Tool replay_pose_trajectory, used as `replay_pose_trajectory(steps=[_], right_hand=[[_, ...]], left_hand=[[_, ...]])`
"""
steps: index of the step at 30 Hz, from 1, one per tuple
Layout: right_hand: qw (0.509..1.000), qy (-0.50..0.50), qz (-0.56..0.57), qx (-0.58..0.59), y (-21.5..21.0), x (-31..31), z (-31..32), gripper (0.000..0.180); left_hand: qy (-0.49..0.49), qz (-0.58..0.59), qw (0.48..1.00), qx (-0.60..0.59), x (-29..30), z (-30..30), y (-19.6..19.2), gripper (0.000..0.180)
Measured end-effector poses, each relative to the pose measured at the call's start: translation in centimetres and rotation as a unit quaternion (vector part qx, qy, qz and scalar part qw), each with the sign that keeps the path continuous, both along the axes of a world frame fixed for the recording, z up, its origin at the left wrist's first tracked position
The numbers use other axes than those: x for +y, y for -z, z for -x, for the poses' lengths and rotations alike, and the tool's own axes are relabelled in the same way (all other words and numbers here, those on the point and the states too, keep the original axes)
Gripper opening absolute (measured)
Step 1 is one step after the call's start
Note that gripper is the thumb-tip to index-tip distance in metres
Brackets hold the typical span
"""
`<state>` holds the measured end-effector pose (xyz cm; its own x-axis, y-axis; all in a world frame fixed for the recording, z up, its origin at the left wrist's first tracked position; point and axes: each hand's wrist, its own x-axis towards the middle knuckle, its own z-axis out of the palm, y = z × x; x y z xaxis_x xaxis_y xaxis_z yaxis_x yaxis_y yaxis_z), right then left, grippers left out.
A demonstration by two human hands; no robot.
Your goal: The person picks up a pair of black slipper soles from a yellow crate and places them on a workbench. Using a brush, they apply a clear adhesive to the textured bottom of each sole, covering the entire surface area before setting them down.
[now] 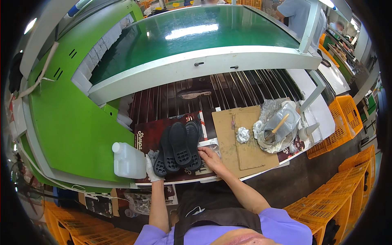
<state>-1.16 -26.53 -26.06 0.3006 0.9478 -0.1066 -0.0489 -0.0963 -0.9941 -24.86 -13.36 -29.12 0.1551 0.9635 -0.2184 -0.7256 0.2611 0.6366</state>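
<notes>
Several black shoe soles (178,139) lie fanned in an overlapping row on the dark printed board in front of me, with grid-patterned heel cavities facing up. My left hand (152,168), in a whitish glove with greyish fingertips, grips the row at its left edge. My bare right hand (210,159) has its fingertips closed at the right edge of the rightmost sole. Part of the left fingers is hidden behind the soles. Just left of the gloved hand stands a translucent white plastic jug (128,160).
Brown cardboard (255,159) lies to the right, bearing a crumpled white wad (243,135) and a plastic-wrapped container (281,126) with a brush handle (281,123). Metal rollers and a green conveyor belt (204,34) lie beyond. Orange crates (332,194) stand right. A person (300,20) works at far right.
</notes>
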Motion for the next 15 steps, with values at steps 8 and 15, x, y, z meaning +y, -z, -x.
replay_pose_trajectory(steps=[8, 15], right_hand=[[1.0, 0.014, -0.01, -0.001, 0.9, 0.2, 0.1, 0.034], [1.0, 0.012, -0.003, 0.011, -0.1, 0.0, 0.2, 0.034]], left_hand=[[0.006, -0.009, 1.0, 0.019, -0.2, -0.1, -0.5, 0.043], [0.013, -0.001, 1.0, 0.018, -0.4, -0.2, -1.0, 0.044]])
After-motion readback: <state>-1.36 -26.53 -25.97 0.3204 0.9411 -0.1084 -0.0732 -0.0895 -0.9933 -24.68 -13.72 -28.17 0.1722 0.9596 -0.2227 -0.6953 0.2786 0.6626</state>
